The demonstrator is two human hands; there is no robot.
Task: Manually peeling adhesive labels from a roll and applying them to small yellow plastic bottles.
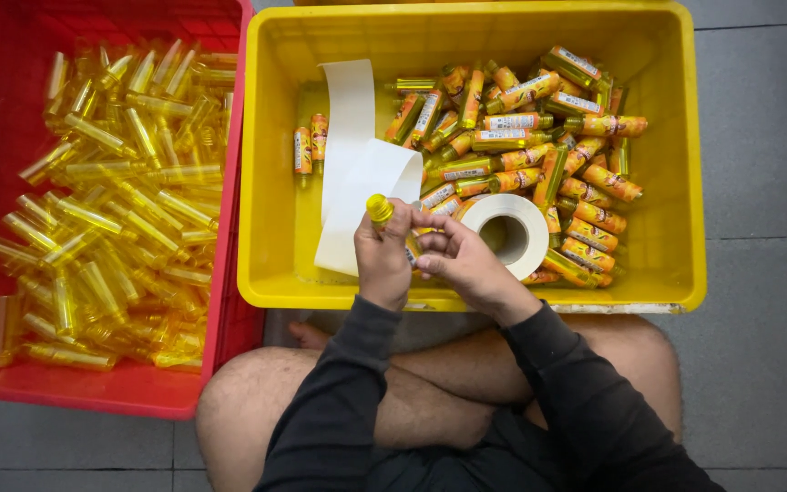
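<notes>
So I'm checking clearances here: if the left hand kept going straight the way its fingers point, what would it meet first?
The left hand, holding a yellow-capped bottle, points away from the person. It would probably meet the white backing strip first, then the yellow crate's far wall. Depth is unclear from above.

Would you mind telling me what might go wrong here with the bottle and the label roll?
The left hand holds the yellow-capped bottle while the right hand works at its side; the label may go on crooked or wrinkled. The loose backing strip trails over the yellow crate and could snag. The label roll leans on the labelled bottles and might shift.
</notes>
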